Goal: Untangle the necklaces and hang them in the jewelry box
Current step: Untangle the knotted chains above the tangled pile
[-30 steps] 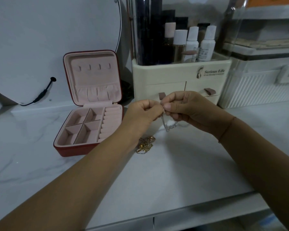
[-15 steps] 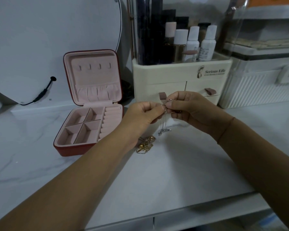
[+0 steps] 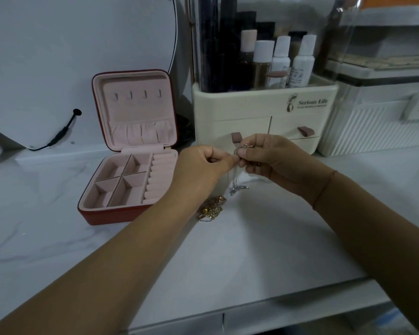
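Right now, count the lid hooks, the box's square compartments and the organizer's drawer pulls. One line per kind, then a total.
Hooks: 4
Square compartments: 4
Drawer pulls: 2
Total: 10

The left grip (image 3: 201,166) and right grip (image 3: 275,160) meet, pinching the silver necklace (image 3: 236,186).

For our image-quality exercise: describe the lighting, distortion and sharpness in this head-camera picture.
Head view: dim, bluish light; soft arm shadows on the counter; wide-angle lens bows its front edge; the silver necklace pinched by left hand and right hand looks faint.
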Demonstrator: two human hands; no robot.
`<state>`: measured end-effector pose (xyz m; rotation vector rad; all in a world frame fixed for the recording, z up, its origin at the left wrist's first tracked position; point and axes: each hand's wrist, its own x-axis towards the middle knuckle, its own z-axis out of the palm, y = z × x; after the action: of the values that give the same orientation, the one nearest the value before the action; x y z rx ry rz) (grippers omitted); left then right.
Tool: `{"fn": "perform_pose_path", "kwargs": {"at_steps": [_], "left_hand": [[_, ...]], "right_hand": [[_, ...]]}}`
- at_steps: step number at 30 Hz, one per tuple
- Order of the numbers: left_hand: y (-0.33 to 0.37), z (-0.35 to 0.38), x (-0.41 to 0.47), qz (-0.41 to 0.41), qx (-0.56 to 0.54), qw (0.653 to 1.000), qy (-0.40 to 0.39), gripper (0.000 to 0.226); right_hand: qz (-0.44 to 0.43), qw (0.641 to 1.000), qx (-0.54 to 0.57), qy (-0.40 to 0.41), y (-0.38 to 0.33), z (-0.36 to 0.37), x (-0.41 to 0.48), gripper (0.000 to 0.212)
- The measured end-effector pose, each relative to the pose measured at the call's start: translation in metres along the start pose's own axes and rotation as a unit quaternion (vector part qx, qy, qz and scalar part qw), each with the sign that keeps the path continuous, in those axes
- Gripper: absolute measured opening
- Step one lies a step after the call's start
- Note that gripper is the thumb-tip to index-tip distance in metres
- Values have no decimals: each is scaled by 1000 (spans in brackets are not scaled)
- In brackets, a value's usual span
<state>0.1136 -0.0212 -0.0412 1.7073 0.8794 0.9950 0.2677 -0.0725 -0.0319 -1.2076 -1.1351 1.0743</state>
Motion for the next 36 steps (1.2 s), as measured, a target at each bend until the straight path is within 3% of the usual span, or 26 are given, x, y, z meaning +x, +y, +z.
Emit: {"fn": "perform_pose_path", "kwargs": {"at_steps": [7, 14, 24, 27, 36], "left_hand": [[2, 0, 1, -69, -89, 993, -46, 11], [8, 0, 5, -195, -256, 943, -88, 15], [3, -1, 8, -208, -231, 942, -130, 14], [1, -2, 10, -202, -237, 941, -131, 12], [2, -5, 11, -195, -280, 931, -133, 14]], "right_hand": [[16, 998, 43, -37, 3, -4, 2, 12], [18, 990, 102, -93, 1, -8, 1, 9], [4, 980, 191, -49, -3, -14, 3, 6], [12, 974, 224, -36, -8, -12, 1, 16], [38, 998, 44, 5, -11, -20, -1, 27]]}}
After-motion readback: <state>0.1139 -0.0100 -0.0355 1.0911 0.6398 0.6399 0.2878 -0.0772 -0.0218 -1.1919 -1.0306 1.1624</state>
